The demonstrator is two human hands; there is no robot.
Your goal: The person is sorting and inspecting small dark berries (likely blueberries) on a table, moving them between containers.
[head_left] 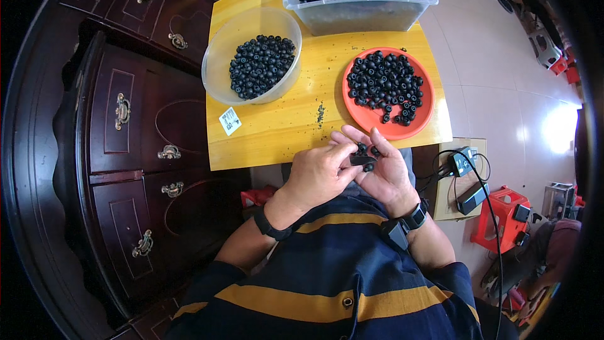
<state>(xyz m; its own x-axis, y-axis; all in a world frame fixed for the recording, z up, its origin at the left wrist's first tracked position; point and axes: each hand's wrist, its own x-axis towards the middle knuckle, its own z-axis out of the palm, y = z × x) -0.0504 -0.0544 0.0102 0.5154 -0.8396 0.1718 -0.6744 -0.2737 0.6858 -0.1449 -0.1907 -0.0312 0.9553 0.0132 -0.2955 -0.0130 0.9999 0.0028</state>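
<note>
My left hand is closed, thumb and fingers pinching a short dark elongated piece over the other palm; its exact kind is unclear. Palm up and cupped, my right hand holds a few small black round parts. Both hands are close together at the table's front edge. Just beyond them, an orange-red plate carries many black ring-like parts. To its left, a translucent round bowl holds more of the same kind.
A clear rectangular bin full of black parts stands at the yellow table's far end. Dark crumbs and a white label lie on the tabletop. Dark drawers flank the left; a cable and red stool are right.
</note>
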